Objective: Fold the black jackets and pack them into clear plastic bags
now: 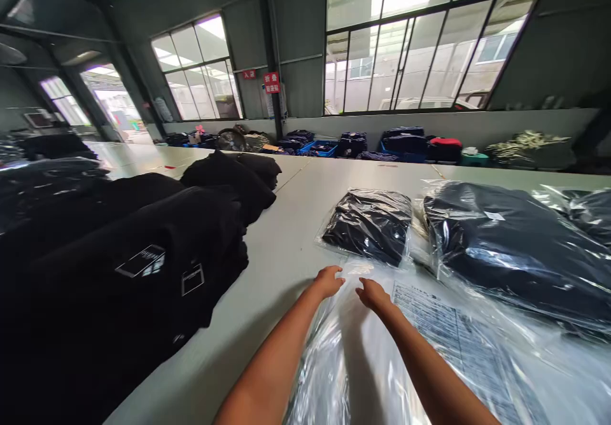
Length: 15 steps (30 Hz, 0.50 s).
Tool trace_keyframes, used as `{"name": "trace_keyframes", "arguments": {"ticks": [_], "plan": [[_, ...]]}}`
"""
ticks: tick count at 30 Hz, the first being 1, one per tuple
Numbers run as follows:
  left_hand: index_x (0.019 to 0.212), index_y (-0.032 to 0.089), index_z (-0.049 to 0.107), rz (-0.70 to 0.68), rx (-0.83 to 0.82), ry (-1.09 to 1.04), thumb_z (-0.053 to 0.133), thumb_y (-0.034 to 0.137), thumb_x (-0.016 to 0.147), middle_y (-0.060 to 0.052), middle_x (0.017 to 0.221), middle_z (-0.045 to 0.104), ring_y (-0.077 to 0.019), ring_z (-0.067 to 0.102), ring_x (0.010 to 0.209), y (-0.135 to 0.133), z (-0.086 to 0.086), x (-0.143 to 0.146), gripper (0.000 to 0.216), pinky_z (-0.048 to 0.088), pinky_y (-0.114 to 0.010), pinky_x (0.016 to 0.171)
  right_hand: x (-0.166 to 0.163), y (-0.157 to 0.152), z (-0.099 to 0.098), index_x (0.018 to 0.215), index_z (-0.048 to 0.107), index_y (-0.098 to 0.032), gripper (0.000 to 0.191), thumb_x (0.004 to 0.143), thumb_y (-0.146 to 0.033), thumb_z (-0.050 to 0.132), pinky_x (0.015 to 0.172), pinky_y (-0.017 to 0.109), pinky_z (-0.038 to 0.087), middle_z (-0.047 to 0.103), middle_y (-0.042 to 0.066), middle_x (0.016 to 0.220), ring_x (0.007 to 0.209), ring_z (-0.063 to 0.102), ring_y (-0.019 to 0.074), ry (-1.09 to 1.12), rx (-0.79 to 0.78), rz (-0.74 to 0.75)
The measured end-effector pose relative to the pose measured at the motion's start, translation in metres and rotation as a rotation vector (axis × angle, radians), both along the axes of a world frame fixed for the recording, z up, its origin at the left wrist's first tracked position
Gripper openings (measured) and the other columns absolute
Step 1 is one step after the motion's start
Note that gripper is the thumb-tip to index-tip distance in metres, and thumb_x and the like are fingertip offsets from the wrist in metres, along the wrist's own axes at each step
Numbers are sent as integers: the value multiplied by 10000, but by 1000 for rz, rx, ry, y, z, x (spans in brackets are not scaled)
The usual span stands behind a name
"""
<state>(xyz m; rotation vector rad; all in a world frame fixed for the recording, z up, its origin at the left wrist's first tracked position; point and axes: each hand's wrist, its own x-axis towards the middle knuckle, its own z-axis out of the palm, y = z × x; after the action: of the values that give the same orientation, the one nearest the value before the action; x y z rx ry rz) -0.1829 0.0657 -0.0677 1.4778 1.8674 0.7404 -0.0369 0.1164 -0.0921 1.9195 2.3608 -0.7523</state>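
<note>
An empty clear plastic bag (424,329) with printed text lies flat on the white table (286,221) in front of me. My left hand (328,281) and my right hand (372,294) are both at the bag's far edge, close together, fingers curled and pinching the plastic there. Just beyond my hands lies a small bagged dark garment (370,222). To its right sits a larger bagged dark garment (515,247).
A stack of folded black garments (143,272) with white labels fills the left of the table, with more black piles (238,174) behind. Further bagged items (587,212) sit at far right. Bins of dark clothes (401,142) line the wall under the windows.
</note>
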Motion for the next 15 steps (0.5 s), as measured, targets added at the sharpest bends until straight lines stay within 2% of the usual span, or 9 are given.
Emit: {"name": "trace_keyframes", "arguments": {"ticks": [4,9,12,15], "plan": [[1155,222,604,109,1,44,585,232,775,-49,1272,572,-191,503,1187,-48,19,-14,381,364,-296,1019,-34,-34,14,1313,467,-106,477,860,-253,435,1013,385,337,487,176,1335,1245,438,270,118,14,136],[1163,221,593,261,19,109,563,203,781,-50,1321,521,-204,424,1252,-101,37,-47,384,315,-333,1061,-87,-74,28,1306,472,-97,473,876,-290,442,1010,296,331,527,161,1301,1226,468,225,287,-17,260],[1169,241,586,350,40,156,559,205,779,-49,1378,457,-230,348,1302,-122,50,-72,393,282,-378,1080,-115,-95,28,1302,471,-95,486,872,-320,461,977,275,363,563,158,1259,1189,507,205,373,-75,287],[1201,239,564,380,99,263,553,210,784,-67,1420,400,-262,308,1323,-132,73,-104,418,264,-421,1078,-145,-113,26,1318,438,-70,519,880,-348,442,943,251,393,572,162,1247,1144,542,177,449,-137,285]]}}
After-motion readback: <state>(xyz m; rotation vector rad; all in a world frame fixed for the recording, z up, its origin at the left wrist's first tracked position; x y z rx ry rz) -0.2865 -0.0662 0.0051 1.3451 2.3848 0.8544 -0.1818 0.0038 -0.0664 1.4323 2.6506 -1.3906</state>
